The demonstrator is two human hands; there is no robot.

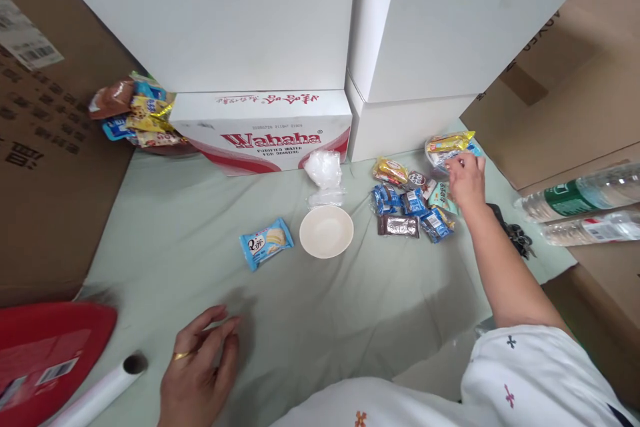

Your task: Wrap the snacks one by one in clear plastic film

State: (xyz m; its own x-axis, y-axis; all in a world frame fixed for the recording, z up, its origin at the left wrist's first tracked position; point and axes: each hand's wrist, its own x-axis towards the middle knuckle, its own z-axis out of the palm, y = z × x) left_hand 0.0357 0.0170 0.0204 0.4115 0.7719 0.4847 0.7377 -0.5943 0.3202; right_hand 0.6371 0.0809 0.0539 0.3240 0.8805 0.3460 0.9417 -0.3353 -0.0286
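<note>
My right hand reaches to a clear container of wrapped snacks at the back right. Its fingers are bent together at the contents; what they pinch, if anything, is hidden. A yellow snack packet lies on top there. Nearer the middle, a pile of small wrapped snacks holds blue packets, a brown bar and a green packet. My left hand, wearing a ring, hovers at the front left, holding nothing, with loosely curled fingers apart. Beyond it are a blue wafer packet and a cream bowl.
A white Wahaha carton stands at the back, with crumpled clear plastic before it. More snacks sit back left. At right lie plastic bottles and a black object. A red object and white tube lie front left.
</note>
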